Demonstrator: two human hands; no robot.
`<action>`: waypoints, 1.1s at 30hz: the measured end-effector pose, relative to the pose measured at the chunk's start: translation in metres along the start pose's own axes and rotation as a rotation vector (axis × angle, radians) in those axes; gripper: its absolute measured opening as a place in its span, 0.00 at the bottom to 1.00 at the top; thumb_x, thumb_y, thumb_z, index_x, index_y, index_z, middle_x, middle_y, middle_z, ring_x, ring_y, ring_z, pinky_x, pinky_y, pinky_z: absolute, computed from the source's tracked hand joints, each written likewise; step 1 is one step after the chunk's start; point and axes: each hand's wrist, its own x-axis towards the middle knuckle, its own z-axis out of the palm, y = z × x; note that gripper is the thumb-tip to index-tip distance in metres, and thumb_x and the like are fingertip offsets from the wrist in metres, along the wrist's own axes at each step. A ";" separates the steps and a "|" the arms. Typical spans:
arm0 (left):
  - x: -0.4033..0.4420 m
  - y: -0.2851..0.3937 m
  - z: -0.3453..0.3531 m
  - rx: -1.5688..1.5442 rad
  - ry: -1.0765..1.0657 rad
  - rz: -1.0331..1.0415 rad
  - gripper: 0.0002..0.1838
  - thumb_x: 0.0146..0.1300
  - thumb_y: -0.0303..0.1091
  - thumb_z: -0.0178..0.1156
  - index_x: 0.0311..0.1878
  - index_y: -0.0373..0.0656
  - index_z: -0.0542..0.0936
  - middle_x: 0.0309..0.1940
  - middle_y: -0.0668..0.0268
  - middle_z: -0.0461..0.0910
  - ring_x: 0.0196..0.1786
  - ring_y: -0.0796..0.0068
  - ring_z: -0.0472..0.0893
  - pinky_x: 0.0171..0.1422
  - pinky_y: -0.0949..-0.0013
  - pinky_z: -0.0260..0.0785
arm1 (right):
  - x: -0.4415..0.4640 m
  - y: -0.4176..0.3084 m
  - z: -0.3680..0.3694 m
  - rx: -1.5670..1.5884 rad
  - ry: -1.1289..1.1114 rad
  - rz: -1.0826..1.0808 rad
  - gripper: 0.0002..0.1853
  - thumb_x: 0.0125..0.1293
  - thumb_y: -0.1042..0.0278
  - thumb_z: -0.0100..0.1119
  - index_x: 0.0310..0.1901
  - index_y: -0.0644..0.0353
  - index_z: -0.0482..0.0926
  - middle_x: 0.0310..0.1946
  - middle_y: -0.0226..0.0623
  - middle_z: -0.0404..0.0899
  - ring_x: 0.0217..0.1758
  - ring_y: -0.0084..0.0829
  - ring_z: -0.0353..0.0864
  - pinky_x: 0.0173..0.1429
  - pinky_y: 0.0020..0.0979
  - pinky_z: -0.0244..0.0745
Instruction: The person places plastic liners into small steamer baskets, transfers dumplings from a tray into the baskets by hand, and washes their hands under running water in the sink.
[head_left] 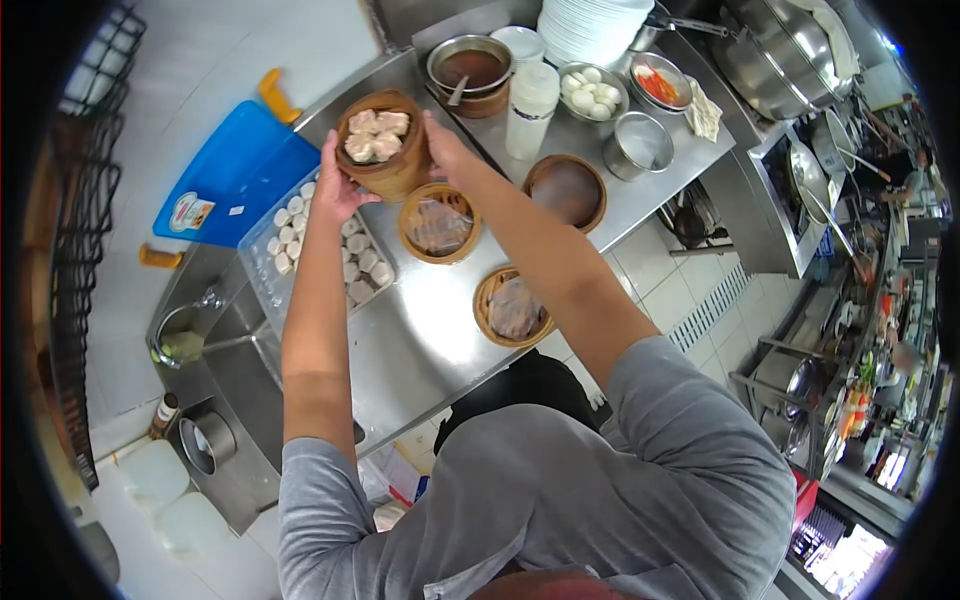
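Note:
Both my hands hold a bamboo steamer basket [398, 178] above the back of the steel counter. Several pale pleated dumplings [375, 135] sit inside it. My left hand [338, 182] grips its left side, and my right hand [446, 150] presses its right side. Just below is a second bamboo basket [415, 215] with a translucent sheet on its contents. A similar covered basket [490, 318] stands nearer the front edge. Beside my left forearm lies a clear tray [383, 284] of round white pieces, partly hidden by that arm.
A dark-bottomed bamboo basket [598, 188], a steel pot [640, 148], a white bottle [533, 115] and a bowl of white balls [594, 95] stand right of my hands. Stacked plates [590, 30] are behind. A blue board [215, 170] leans left, above the sink [245, 325].

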 end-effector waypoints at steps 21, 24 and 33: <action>-0.170 -0.167 0.117 1.595 0.091 0.383 0.42 0.60 0.41 0.74 0.75 0.41 0.67 0.57 0.50 0.79 0.46 0.47 0.86 0.49 0.52 0.82 | -0.234 0.070 -0.168 -1.307 0.129 -0.968 0.16 0.53 0.76 0.71 0.46 0.60 0.87 0.46 0.39 0.84 0.55 0.47 0.80 0.62 0.46 0.77; -0.203 -0.178 0.102 1.608 0.104 0.323 0.41 0.60 0.40 0.74 0.74 0.40 0.68 0.56 0.50 0.79 0.45 0.47 0.87 0.48 0.53 0.82 | -0.246 0.082 -0.143 -1.319 0.011 -1.013 0.17 0.52 0.75 0.74 0.46 0.61 0.88 0.45 0.39 0.85 0.55 0.46 0.81 0.61 0.44 0.78; -0.248 -0.196 0.044 1.752 0.136 0.443 0.31 0.60 0.26 0.64 0.69 0.39 0.75 0.49 0.55 0.81 0.50 0.53 0.85 0.52 0.56 0.80 | -0.246 0.124 -0.099 -1.318 -0.107 -1.047 0.12 0.59 0.72 0.68 0.46 0.61 0.88 0.45 0.37 0.84 0.53 0.42 0.80 0.57 0.43 0.76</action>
